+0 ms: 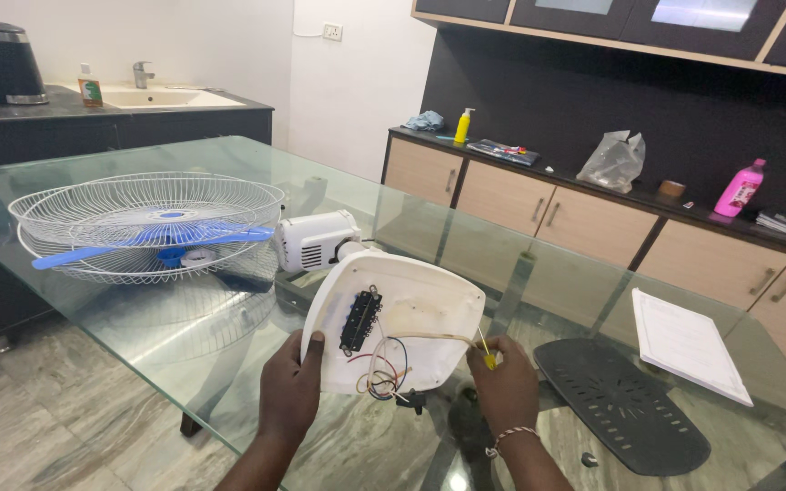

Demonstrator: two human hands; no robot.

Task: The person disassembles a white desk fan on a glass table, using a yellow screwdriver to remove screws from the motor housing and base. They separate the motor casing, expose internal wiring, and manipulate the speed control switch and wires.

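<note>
My left hand (pixel 290 391) grips the left edge of a white fan base cover (pixel 420 300), tilted up so its inside faces me. A black switch block (pixel 359 321) and several coloured wires (pixel 384 373) show inside it. My right hand (pixel 503 386) holds a yellow-handled screwdriver (pixel 486 353) at the cover's right edge. Behind the cover lies the white fan motor housing (pixel 313 240), joined to a wire fan guard (pixel 143 218) with blue blades (pixel 152 241), flat on the glass table (pixel 229 318).
A black perforated base plate (pixel 625 405) lies at the right on the glass, with a white sheet (pixel 684 345) beyond it. A counter (pixel 593 195) along the back holds a pink bottle (pixel 740 188), a yellow bottle (pixel 463 125) and a plastic bag (pixel 613 162). A sink (pixel 161 95) stands at the far left.
</note>
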